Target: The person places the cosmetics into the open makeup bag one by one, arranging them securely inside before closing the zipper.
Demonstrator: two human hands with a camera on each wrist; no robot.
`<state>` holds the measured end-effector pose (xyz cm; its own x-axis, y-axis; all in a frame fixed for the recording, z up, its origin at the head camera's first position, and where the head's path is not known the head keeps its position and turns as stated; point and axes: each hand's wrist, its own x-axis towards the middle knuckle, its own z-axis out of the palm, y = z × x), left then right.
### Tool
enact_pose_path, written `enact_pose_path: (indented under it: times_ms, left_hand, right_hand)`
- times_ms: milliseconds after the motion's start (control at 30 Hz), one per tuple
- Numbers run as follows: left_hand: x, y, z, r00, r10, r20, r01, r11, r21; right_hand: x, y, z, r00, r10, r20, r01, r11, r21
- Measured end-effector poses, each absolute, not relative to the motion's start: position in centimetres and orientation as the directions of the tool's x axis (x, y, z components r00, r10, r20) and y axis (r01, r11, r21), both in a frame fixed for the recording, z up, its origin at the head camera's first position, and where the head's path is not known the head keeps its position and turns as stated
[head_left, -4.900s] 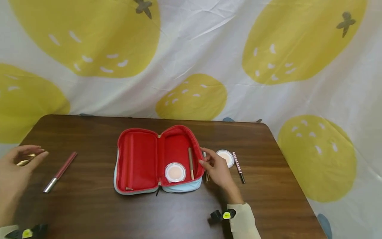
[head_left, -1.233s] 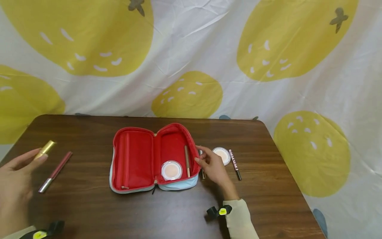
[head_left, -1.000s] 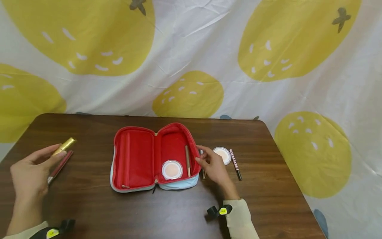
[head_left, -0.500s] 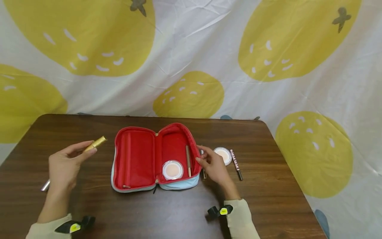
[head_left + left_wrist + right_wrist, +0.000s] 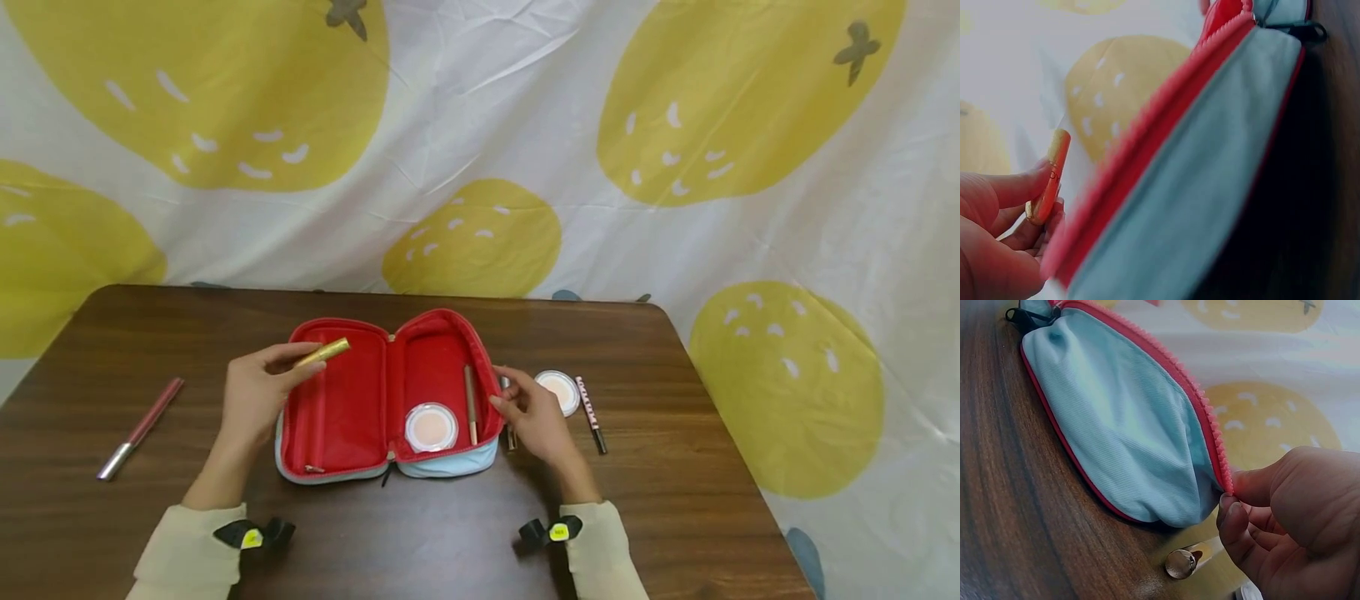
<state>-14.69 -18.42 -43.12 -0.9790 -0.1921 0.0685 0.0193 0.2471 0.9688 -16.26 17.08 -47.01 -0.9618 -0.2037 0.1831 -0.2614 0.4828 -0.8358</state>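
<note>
Loading the open pouch (image 5: 360,400) seems in hand: the left hand (image 5: 258,385) pinches a gold tube (image 5: 327,351) above its left half, the right hand (image 5: 538,418) pinches its right edge, and next likely calls for lowering the tube inside.

The brown table (image 5: 390,533) bears a pouch (image 5: 348,408), red tube (image 5: 142,427), compact (image 5: 558,392), pen (image 5: 591,414) and (half hidden) apparently another tube (image 5: 1189,560).

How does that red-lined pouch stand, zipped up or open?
Open. The pouch lies spread in two halves on the table, its red lining showing, with a round compact and slim brown stick inside.
</note>
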Motion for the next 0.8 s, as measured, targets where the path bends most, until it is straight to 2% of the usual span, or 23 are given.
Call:
enact_pose_path:
  times_ms: [300, 567, 800]
  left_hand:
    - [-18.0, -15.0, -43.0, -0.986, -0.117, 0.123, 0.082, 0.309, 0.948]
    - [-20.2, -12.0, -43.7, -0.985, -0.013, 0.170, 0.143, 0.480, 0.865]
    - [-22.3, -9.3, -44.8, -0.989, 0.022, 0.149, 0.139, 0.514, 0.846]
  right_hand:
    - [-14.5, 15.9, -43.5, -0.957, -0.214, 0.194, -0.275, 0.466, -0.841]
    - [-14.2, 15.7, -43.6, -0.954, -0.220, 0.205, -0.288, 0.472, -0.833]
    - [-14.4, 15.7, -43.4, -0.953, -0.226, 0.203, -0.289, 0.466, -0.836]
